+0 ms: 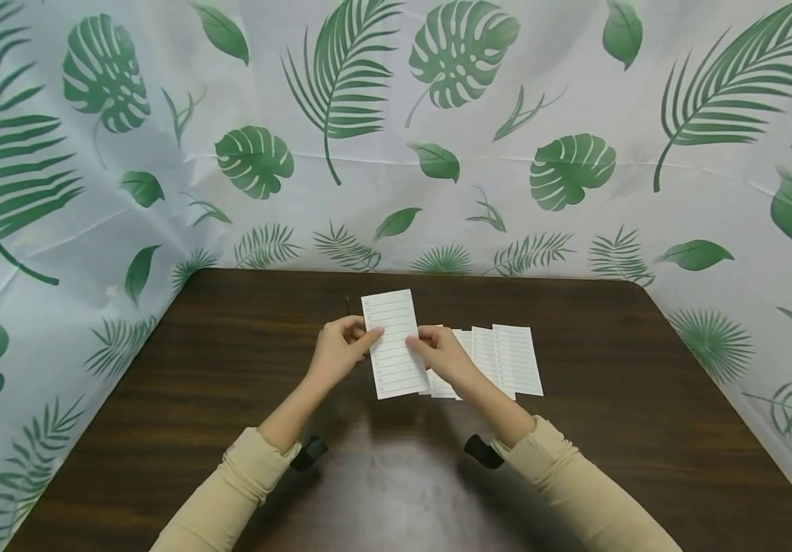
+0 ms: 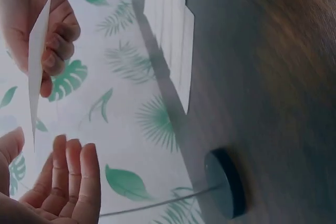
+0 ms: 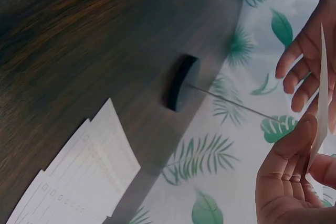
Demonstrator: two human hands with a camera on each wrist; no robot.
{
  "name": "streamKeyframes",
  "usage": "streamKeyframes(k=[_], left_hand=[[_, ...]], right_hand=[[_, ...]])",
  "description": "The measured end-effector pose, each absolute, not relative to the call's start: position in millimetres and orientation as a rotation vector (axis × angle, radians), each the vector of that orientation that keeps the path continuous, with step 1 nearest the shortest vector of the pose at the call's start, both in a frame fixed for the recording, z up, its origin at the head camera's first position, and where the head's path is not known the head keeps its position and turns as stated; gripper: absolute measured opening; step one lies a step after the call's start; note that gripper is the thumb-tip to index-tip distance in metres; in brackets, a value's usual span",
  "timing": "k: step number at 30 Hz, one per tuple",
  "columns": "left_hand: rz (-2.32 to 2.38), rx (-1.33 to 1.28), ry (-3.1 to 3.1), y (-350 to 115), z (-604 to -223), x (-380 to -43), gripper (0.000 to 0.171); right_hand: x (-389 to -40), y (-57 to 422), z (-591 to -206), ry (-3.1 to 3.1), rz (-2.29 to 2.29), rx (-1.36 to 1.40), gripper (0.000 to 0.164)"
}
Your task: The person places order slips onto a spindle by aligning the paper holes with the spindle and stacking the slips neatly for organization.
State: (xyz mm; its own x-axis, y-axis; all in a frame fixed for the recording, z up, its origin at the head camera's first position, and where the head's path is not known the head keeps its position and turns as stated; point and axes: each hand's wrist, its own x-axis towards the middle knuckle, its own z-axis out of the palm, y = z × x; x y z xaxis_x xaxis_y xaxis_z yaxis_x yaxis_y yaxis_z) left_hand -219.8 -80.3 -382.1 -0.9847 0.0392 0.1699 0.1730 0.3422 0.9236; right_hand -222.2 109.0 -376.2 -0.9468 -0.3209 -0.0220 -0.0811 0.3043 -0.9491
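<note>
A white lined card with small checkboxes down its left side [image 1: 396, 364] is held up over the table, tilted slightly. My right hand [image 1: 445, 356] pinches its right edge between thumb and fingers. At the left edge is my left hand [image 1: 336, 349], its thumb overlapping the card's face in the head view. In the left wrist view the left fingers [image 2: 73, 177] are extended and spread from the thumb, with the card's edge [image 2: 38, 61] between them. Several similar cards [image 1: 521, 360] lie overlapped in a row on the table, partly behind the right hand.
Beyond the hands a round black base [image 3: 184, 83] with a thin upright rod stands on the dark wooden table [image 1: 609, 429]; in the head view the left hand mostly hides it. A leaf-print curtain [image 1: 368, 199] surrounds the table's back and sides.
</note>
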Motion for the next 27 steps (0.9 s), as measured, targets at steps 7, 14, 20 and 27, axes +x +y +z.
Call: streamKeyframes(k=[7,14,20,27], left_hand=[[-1.954,-0.095,-2.385,-80,-386,-220,0.019],[-1.972,-0.066,-2.372,-80,-386,-220,0.018],[-2.025,-0.055,-2.383,-86,-375,-224,0.021],[-1.968,-0.031,-2.365,-93,-356,-232,0.023]], right_hand=[[-217,108,-377,2.349,-1.681,-0.409,0.029],[-211,112,-382,2.343,-1.614,-0.513,0.025],[-208,113,-387,2.29,-1.619,-0.565,0.027],[-211,106,-380,2.29,-1.667,-0.59,0.027]])
